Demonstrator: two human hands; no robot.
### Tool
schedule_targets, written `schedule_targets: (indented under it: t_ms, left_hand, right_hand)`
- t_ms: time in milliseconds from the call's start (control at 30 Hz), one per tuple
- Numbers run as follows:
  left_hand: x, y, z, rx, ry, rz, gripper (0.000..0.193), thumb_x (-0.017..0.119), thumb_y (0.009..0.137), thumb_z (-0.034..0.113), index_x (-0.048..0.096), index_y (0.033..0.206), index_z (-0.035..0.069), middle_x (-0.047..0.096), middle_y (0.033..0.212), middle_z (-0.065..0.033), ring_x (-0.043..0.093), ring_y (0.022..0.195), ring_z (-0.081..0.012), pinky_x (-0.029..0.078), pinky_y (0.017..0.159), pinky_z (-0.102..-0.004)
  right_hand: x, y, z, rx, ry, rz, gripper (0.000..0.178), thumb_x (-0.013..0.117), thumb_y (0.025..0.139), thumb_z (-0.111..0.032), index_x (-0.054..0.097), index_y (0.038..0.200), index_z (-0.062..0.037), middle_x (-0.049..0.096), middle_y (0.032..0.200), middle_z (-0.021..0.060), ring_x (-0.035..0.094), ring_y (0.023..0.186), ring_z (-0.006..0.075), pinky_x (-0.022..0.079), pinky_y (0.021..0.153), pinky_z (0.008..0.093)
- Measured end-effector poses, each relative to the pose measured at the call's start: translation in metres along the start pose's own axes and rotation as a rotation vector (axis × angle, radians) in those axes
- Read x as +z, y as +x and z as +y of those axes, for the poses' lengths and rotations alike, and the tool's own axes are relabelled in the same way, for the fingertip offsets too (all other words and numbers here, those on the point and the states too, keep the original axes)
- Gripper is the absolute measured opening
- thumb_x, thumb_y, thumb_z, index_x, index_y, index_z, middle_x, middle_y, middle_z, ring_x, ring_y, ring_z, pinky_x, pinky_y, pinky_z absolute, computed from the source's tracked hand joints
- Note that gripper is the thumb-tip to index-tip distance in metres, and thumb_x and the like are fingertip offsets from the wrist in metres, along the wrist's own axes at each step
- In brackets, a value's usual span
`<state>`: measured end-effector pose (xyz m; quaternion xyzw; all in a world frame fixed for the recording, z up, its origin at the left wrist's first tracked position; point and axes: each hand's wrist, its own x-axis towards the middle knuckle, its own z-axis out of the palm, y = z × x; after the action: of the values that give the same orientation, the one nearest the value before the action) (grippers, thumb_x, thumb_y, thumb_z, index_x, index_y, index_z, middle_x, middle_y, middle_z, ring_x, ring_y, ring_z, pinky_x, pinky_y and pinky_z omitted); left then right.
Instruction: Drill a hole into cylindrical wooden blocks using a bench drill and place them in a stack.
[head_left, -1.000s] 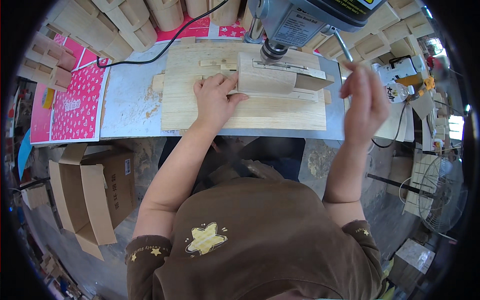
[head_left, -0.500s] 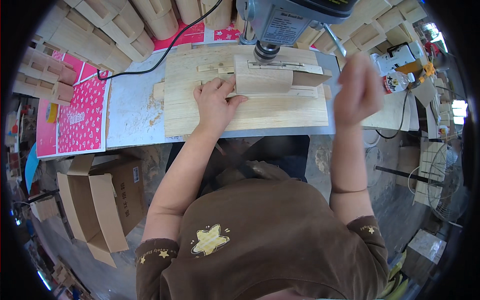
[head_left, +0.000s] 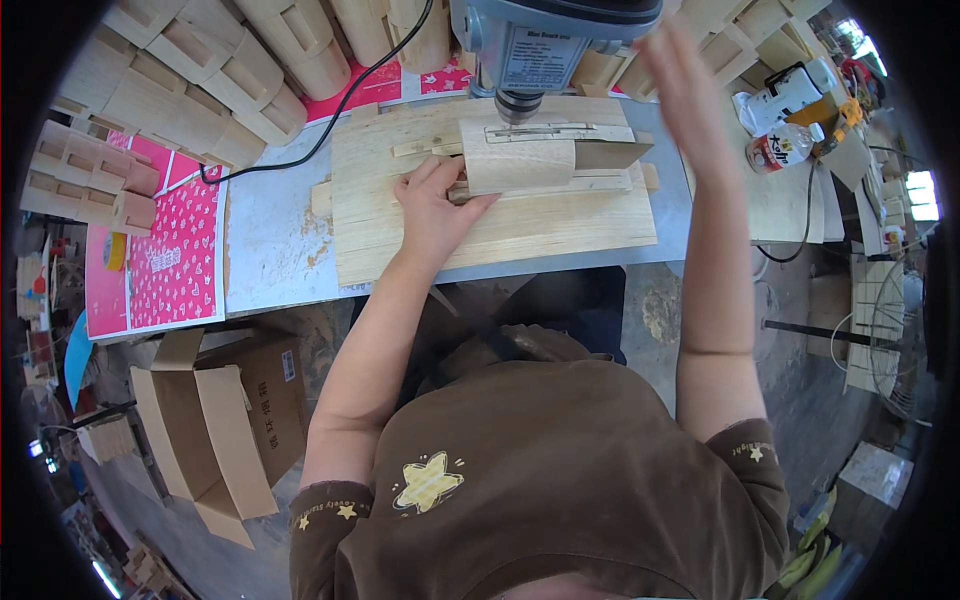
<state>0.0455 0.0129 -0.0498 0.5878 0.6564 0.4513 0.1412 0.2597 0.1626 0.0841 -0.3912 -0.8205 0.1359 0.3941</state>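
A pale curved wooden piece [head_left: 518, 165] lies on a flat wooden board [head_left: 400, 245], between wooden strips. My left hand [head_left: 437, 208] is closed at its left end, thumb along the near edge and fingers at the end face. Just above the far side of the piece is the chuck [head_left: 518, 104] of a grey bench drill [head_left: 545, 50]; whether a bit touches the wood cannot be seen. Raised beside the drill head's right side is my right hand [head_left: 688, 100], slightly blurred, fingers stretched out. The drill's lever is not visible there.
Stacked wooden cylinders with cut-outs [head_left: 215, 50] line the back. A black cable [head_left: 330, 120] crosses the table's left. At right stand a labelled bottle [head_left: 785, 148] and a white container [head_left: 790, 95]. An open cardboard box [head_left: 225, 430] sits below the table's left.
My right hand has gone from a closed shape near the lever up and away to the drill head, its fingers now extended. My left hand stays at the wooden piece. The view has shifted slightly.
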Motion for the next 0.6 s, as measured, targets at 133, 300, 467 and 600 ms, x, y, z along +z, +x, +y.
schedule_targets:
  t_ms: [133, 300, 467, 600]
  left_hand:
    - [-0.006, 0.003, -0.004, 0.011, -0.031, -0.018, 0.038, 0.08, 0.059, 0.022, 0.067, 0.091, 0.008, 0.058, 0.076, 0.0005, 0.056, 0.078, -0.0172, 0.031, 0.084, -0.0367]
    - [-0.06, -0.019, -0.001, 0.046, -0.11, -0.005, 0.031, 0.079, 0.059, 0.01, 0.066, 0.087, 0.004, 0.055, 0.071, -0.0013, 0.056, 0.069, -0.0148, 0.043, 0.065, -0.0264]
    - [-0.128, -0.046, -0.007, -0.114, -0.316, 0.039, 0.026, 0.077, 0.066, 0.007, 0.065, 0.089, 0.001, 0.06, 0.071, -0.0013, 0.056, 0.064, -0.0098, 0.044, 0.063, -0.0222]
    - [-0.144, -0.044, 0.01, -0.624, -0.737, 0.133, 0.023, 0.072, 0.077, 0.018, 0.062, 0.082, -0.002, 0.062, 0.069, -0.0033, 0.05, 0.052, -0.0048, 0.035, 0.046, -0.0173]
  right_hand:
    - [0.028, -0.074, 0.029, -0.203, -0.275, -0.195, 0.019, 0.065, 0.081, -0.016, 0.059, 0.096, -0.0068, 0.06, 0.087, 0.0105, 0.054, 0.083, 0.0302, 0.042, 0.072, 0.0414]
    - [0.021, -0.083, 0.014, -0.155, -0.215, -0.263, 0.024, 0.067, 0.075, -0.017, 0.056, 0.092, -0.0048, 0.055, 0.085, 0.0092, 0.052, 0.085, 0.0296, 0.041, 0.074, 0.0394]
    - [0.016, -0.092, 0.008, -0.202, -0.164, -0.272, 0.025, 0.068, 0.073, -0.016, 0.057, 0.092, -0.004, 0.055, 0.085, 0.01, 0.051, 0.084, 0.0303, 0.041, 0.074, 0.0392]
    - [0.015, -0.096, 0.003, -0.128, -0.158, -0.301, 0.027, 0.069, 0.073, -0.016, 0.057, 0.094, -0.0034, 0.055, 0.088, 0.0106, 0.051, 0.084, 0.0307, 0.041, 0.074, 0.0392]
